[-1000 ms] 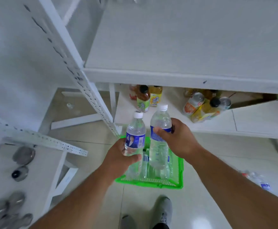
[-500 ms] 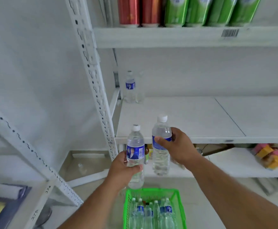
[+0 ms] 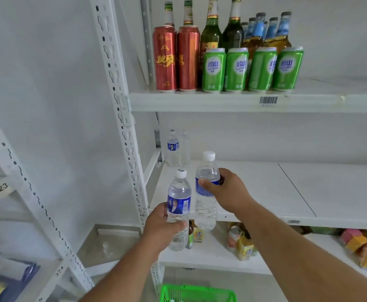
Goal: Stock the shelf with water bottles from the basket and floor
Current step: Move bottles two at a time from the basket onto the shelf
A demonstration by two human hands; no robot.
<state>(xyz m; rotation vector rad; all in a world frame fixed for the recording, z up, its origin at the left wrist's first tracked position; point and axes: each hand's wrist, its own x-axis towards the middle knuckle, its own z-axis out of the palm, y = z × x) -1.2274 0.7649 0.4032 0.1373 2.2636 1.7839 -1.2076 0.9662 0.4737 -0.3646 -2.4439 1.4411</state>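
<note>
Head view shows each hand, left hand and right hand, with fingers wrapped round a water bottle before the middle shelf, where two bottles stand rear-left; green basket below likely holds more.

Clear water bottles with white caps and blue labels are seen before white shelving. Red cans with gold script and green cans with white lettering are shown; the basket is bright green.
</note>
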